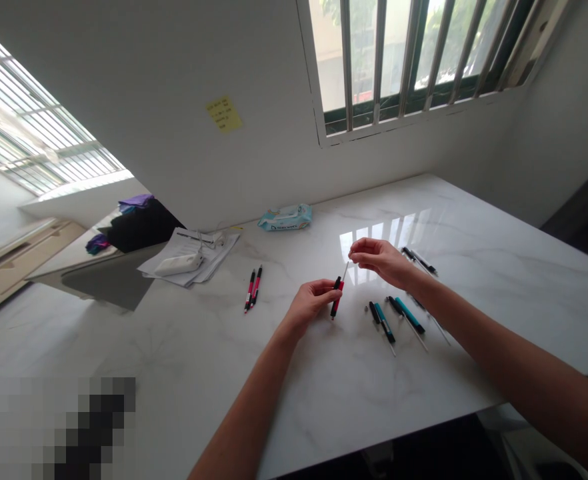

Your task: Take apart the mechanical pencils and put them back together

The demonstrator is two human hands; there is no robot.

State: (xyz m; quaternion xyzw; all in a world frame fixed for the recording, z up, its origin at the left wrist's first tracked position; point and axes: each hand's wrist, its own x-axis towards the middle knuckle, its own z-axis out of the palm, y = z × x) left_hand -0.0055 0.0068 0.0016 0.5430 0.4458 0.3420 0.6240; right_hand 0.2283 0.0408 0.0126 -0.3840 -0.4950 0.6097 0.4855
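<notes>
My left hand is closed on the red and black parts of a pen, held tilted above the table. The fingers of my right hand pinch the top of a thin pen refill, whose lower end meets the pen parts in my left hand. Below my right forearm lie taken-apart teal and black pens, with teal barrels, black pieces and thin refills beside them. More black and white pen parts lie beyond the forearm, partly hidden by it.
Two red and black pens lie to the left on the white marble-patterned table. A light blue wipes packet rests by the wall. Papers with a white device are at the back left. A yellow note sticks to the wall.
</notes>
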